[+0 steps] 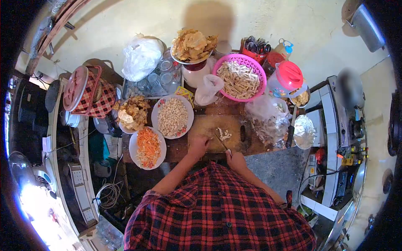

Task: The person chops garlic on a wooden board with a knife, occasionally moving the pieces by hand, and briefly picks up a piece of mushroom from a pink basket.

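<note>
My right hand (237, 161) is closed around the handle of a knife (222, 141), whose blade points up and left over a wooden cutting board (201, 125). Small pale diced pieces (224, 134) lie on the board just beyond the blade. At the board's left front edge rests my left hand (199, 146), its fingers curled together; anything inside them is hidden. Left of the board stands a plate (155, 121) heaped with pale diced cubes. Nearer to me, a second plate (133, 150) holds shredded orange and pale vegetables.
Behind the board are a pink basket (261, 75) of pale cut sticks, plastic bags (268, 115), and fried crackers (194, 44) on a raised plate. A tray of glasses (165, 65), a pink-lidded jug (289, 75) and a checked container (98, 94) stand around. Shelving flanks both sides.
</note>
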Motion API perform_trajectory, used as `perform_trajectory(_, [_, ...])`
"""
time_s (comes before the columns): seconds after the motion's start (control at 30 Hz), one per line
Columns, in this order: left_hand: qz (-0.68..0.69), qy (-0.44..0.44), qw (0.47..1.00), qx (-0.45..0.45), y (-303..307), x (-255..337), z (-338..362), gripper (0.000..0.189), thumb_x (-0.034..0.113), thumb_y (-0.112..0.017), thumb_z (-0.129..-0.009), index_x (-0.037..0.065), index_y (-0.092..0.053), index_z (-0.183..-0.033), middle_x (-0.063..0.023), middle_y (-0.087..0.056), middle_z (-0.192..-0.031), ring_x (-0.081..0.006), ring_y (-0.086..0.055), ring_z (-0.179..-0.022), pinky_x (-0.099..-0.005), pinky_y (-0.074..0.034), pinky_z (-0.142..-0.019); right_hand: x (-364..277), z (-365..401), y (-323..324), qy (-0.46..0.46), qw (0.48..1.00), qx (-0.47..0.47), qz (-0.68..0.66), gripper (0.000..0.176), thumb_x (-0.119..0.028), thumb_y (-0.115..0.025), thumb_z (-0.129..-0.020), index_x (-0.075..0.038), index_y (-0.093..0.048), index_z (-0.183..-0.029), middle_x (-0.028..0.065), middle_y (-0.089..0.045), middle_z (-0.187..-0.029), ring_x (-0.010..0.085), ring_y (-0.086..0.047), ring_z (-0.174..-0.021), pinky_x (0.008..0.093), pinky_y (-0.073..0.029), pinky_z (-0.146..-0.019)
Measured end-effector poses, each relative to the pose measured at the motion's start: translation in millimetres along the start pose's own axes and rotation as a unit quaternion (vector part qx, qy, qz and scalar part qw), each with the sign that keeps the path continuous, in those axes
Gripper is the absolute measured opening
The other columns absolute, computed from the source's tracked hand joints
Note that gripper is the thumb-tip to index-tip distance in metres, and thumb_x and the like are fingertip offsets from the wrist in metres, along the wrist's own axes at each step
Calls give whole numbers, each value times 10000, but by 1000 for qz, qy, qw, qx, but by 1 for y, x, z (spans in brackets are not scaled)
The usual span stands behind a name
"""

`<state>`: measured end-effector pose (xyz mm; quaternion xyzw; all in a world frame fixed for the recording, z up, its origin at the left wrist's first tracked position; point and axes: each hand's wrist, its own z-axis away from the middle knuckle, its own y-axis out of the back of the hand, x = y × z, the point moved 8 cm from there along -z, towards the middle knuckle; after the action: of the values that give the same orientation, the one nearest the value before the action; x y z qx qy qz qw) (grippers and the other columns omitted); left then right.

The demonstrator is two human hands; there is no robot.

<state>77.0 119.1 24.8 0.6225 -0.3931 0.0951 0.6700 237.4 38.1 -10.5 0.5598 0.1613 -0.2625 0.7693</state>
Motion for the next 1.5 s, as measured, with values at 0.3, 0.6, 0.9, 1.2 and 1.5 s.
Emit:
perform_trajectory(0.3, [-3,-6,1000,-27,-16,-13,7,127,127,-562,-758,13,-614,-783,-151,-593,-808,-335,-569,-777,-412,-458,-716,-18,6,-4,16,1000,12,11,404,-341,-406,-895,48,-513,-867,265,-564,-658,439,-559,-643,518,-436,-582])
perform_trajectory(0.6, [-1,-36,999,31,-17,-15,10,127,137,-582,-762,15,-613,-777,-136,-577,-793,-334,-565,-747,-417,-467,-664,-21,7,-13,15,999,4,40,379,-327,-411,-893,36,-516,-863,251,-580,-667,426,-576,-643,513,-454,-584])
perform_trajectory(0.9, [15,-50,996,69,-12,-9,15,105,92,-568,-755,27,-625,-814,-151,-573,-811,-326,-564,-798,-411,-464,-696,-24,3,-18,-2,999,-13,38,374,-309,-403,-900,47,-506,-850,260,-578,-680,436,-572,-657,520,-453,-600])
perform_trajectory(1.2, [12,-30,999,21,-8,-10,15,99,60,-566,-735,8,-621,-799,-146,-587,-861,-317,-561,-823,-386,-460,-748,-27,9,-18,-2,999,-19,30,349,-310,-416,-894,30,-478,-850,266,-576,-682,440,-571,-659,530,-445,-584])
perform_trajectory(1.5, [-20,-51,998,38,-8,-6,17,131,84,-565,-749,1,-599,-844,-146,-576,-844,-317,-556,-835,-398,-455,-749,-24,4,-24,-6,999,-16,44,355,-315,-420,-890,31,-496,-866,265,-580,-686,437,-576,-665,525,-452,-592])
